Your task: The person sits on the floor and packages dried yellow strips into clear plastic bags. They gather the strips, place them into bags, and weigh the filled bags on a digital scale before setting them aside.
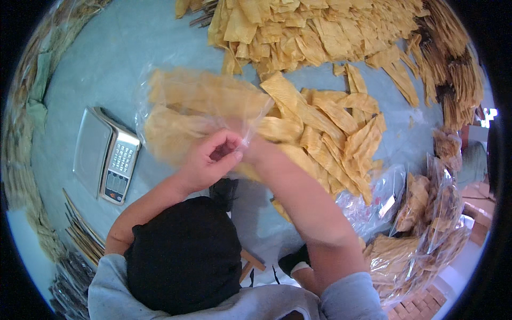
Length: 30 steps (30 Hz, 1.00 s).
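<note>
A clear plastic bag with flat yellow strips in it lies across the middle; its outline is smeared by motion. My left hand is closed with curled fingers, gripping the mouth of the bag between thumb and forefinger. From the lower right my right forearm reaches to the bag's mouth. My right hand is blurred and mostly hidden by the bag and my left hand, so its fingers do not show. Beside it spreads a loose heap of ribbed yellow strips, dried-looking and flat.
A digital scale with a flat pan stands at left. Stacked yellow strips fill the far side of the blue-grey surface. At right lie empty clear bags and filled bags. Thin brown sticks rest at lower left.
</note>
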Available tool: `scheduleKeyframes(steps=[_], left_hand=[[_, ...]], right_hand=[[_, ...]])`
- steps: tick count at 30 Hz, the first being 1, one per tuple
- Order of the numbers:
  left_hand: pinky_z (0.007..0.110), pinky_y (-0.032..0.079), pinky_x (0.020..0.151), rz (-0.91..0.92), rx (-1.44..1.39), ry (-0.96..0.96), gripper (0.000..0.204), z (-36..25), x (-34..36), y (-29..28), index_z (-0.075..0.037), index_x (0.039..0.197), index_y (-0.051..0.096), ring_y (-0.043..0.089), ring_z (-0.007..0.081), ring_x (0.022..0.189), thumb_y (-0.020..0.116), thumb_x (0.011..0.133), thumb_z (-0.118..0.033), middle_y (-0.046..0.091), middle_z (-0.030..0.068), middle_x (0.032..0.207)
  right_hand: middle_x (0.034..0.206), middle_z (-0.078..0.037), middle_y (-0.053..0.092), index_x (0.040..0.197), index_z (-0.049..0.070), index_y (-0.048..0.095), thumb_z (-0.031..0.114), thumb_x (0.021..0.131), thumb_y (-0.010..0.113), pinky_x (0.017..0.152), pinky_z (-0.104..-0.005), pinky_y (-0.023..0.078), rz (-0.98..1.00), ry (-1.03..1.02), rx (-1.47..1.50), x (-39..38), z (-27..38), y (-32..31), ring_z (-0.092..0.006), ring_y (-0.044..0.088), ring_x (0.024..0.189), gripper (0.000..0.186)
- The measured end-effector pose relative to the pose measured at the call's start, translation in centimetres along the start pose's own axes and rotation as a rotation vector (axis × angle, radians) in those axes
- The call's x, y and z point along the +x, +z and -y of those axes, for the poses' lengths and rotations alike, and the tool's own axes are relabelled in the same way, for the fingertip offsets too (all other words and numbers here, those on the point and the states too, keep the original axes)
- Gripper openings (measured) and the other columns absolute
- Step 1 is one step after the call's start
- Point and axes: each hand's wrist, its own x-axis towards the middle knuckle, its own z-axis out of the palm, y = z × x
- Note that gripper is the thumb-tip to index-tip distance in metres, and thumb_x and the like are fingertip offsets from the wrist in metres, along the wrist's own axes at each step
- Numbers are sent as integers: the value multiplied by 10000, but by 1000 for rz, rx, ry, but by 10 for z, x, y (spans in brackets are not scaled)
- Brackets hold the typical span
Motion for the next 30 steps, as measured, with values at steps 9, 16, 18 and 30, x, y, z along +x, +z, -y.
scheduleKeyframes(steps=[9,16,18,30], left_hand=[[205,443,542,-165,-73,-348,96,92,-9,-49,-63,939,544,532,56,621,556,843,-54,567,-6,771],[207,442,531,41,177,-156,64,60,17,-12,-62,886,537,529,64,604,546,827,-38,563,-1,727],[207,444,531,-21,106,-241,70,92,19,-28,-61,892,535,531,65,605,545,827,-37,561,-2,728],[176,421,506,-118,48,-368,66,113,25,-33,-69,913,545,504,43,592,532,851,-51,551,-14,721]], right_hand=[[1435,-197,311,1400,149,341,505,767,636,1102,-501,153,-761,-270,-1338,-88,5,-29,-349,274,1338,784],[1301,-214,468,1371,91,358,291,803,651,992,-412,387,-664,-283,-988,-81,-55,2,-372,480,1169,670],[1247,-216,514,1349,75,381,261,794,653,966,-411,410,-606,-370,-1060,-80,-50,14,-377,501,1132,645],[1289,-154,464,1288,111,435,339,660,721,944,-424,393,-1252,324,-1650,-203,-81,-166,-335,465,1147,727]])
